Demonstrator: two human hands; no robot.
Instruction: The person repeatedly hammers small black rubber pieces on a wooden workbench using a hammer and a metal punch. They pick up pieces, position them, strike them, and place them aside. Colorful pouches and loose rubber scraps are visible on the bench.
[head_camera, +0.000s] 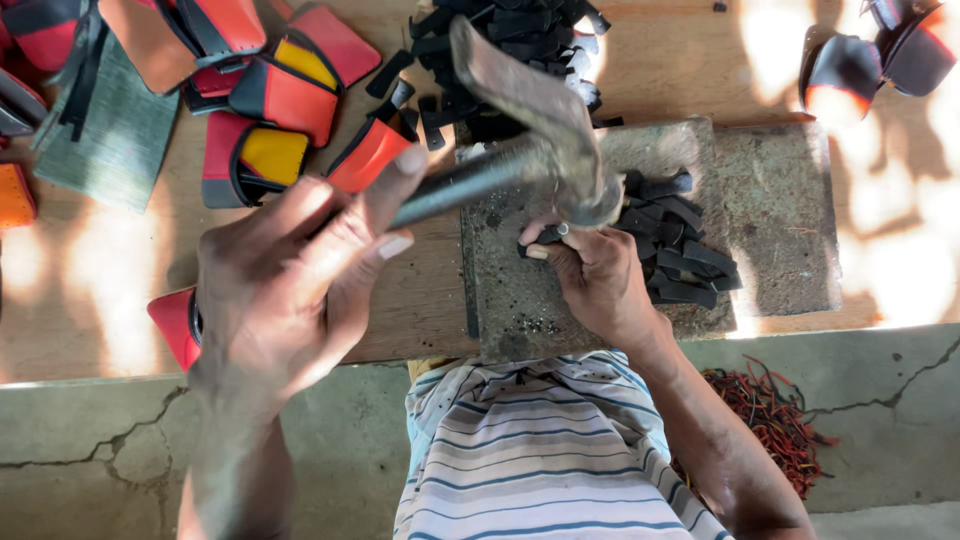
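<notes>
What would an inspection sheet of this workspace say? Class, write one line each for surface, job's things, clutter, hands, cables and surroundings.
Surface: grey stone slab lying on a wooden board.
Job's things: hammer raised over the slab; small black strap piece pinned on it.
Clutter: cut black pieces on the slab, a second black heap behind, red, yellow and black pouches to the left.
Hands: left hand grips the hammer handle; right hand holds the strap piece.
Cables: nothing seen.
Surroundings: cracked concrete floor, red and dark trimmings.
</notes>
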